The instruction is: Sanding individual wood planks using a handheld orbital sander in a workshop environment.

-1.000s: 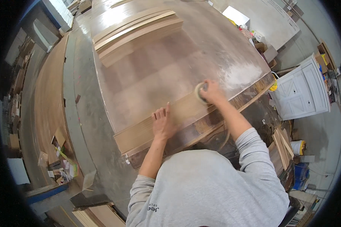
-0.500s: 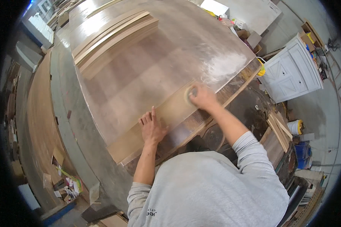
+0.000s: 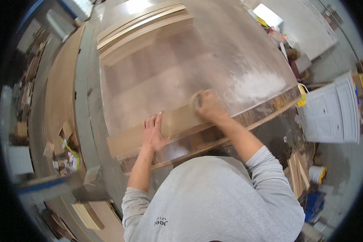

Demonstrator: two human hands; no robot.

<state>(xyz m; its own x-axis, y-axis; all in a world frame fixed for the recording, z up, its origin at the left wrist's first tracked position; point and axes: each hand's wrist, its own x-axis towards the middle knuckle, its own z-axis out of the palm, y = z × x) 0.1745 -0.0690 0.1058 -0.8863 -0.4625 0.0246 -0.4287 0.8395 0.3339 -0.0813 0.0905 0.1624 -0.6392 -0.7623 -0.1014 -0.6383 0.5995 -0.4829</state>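
A long flat wooden board (image 3: 177,120) lies along the near edge of the big brown worktable (image 3: 149,86). My left hand (image 3: 153,132) rests flat on the board's left part, fingers stretched out and thumb apart. Toward the board's right end, my right hand (image 3: 209,107) is closed around a small round thing (image 3: 196,101) with a pale, yellowish rim. The round thing is pressed on the board, and motion smears it, so its kind does not show. My fingers cover much of it.
Several wooden strips (image 3: 149,28) lie stacked at the table's far left. White powder (image 3: 258,86) covers the table's right part. Beyond the right edge stands a white cabinet (image 3: 330,111); a white bucket (image 3: 317,174) sits nearer. A long wooden sheet (image 3: 62,92) is on the left.
The view has turned, so the table appears shifted right. My right hand and the round thing stay at the board's right end, blurred by motion. My left hand still lies on the board.
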